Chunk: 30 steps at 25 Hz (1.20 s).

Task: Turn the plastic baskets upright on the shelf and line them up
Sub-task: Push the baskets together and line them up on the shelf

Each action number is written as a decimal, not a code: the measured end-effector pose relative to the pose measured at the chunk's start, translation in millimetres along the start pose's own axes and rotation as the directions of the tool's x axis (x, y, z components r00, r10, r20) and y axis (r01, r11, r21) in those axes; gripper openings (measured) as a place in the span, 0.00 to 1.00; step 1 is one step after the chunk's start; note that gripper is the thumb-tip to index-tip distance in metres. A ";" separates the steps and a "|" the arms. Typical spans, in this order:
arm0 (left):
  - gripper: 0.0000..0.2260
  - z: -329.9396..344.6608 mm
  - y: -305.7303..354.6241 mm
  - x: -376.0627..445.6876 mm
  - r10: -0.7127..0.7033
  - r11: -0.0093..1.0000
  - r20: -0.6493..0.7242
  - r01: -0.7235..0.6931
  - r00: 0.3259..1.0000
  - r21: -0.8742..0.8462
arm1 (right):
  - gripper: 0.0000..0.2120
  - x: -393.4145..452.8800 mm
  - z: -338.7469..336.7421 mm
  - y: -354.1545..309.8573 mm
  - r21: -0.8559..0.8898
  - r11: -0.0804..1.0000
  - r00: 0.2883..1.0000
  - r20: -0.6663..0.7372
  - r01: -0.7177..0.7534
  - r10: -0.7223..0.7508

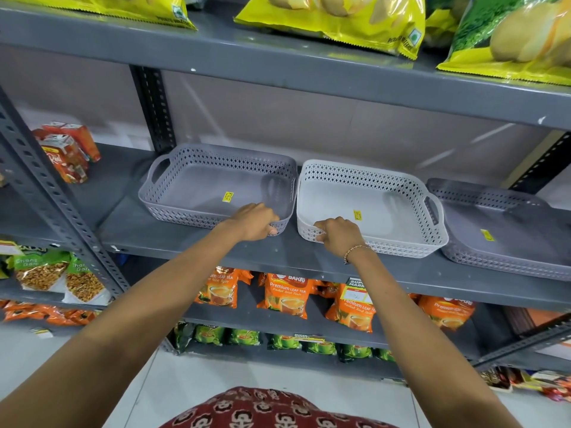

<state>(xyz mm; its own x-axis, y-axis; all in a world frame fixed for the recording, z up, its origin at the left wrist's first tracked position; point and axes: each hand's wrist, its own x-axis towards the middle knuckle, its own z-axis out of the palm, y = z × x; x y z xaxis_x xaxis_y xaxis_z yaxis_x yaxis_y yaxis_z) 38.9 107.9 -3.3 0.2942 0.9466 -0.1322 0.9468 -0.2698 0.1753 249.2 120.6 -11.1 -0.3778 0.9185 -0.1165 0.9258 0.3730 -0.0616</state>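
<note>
Three shallow perforated plastic baskets stand upright side by side on the grey metal shelf (191, 242). The left grey basket (197, 183) has a yellow price sticker inside. My left hand (255, 220) grips its front right corner. Right beside it, touching or nearly so, sits the white basket (380, 196). My right hand (338, 233), with a bracelet on the wrist, grips its front left corner. A third grey basket (500, 223) stands at the right, partly cut off by the frame edge.
Red juice cartons (66, 149) stand at the shelf's left end behind a slotted upright post (55, 186). Yellow and green snack bags (336, 17) lie on the shelf above. Orange tea packets (287, 295) fill the shelf below.
</note>
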 end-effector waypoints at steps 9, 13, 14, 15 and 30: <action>0.19 -1.7 0.9 -0.4 -0.004 1.000 0.013 0.004 1.000 0.005 | 0.08 0.1 0.5 -0.2 -0.016 1.000 1.000 -0.005 0.006 -0.006; 0.19 -4.0 2.5 -1.7 -0.017 1.000 0.030 0.017 0.999 0.002 | 0.12 1.3 0.8 0.3 -0.008 1.000 1.000 -0.008 -0.002 0.002; 0.20 -4.7 2.6 -2.6 -0.022 1.000 0.037 0.022 0.999 0.003 | 0.13 1.3 0.7 0.1 -0.006 1.000 1.000 -0.009 -0.003 0.003; 0.19 -3.9 1.3 -2.2 -0.022 1.000 0.040 0.022 0.999 -0.002 | 0.13 1.4 0.8 0.4 -0.006 1.000 1.000 -0.012 -0.002 0.002; 0.28 -9.7 28.4 -4.7 -0.062 0.997 -0.117 0.066 0.991 0.037 | 0.17 -16.7 -20.2 8.9 0.317 0.948 0.999 -0.031 -0.010 0.021</action>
<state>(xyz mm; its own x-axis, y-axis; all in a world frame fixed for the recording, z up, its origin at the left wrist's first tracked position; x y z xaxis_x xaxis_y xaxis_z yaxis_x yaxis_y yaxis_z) 63.1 97.4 11.7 0.2180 0.9756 -0.0275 0.9684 -0.2127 0.1299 264.0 111.2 10.3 -0.3574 0.9299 -0.0871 0.8778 0.3027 -0.3713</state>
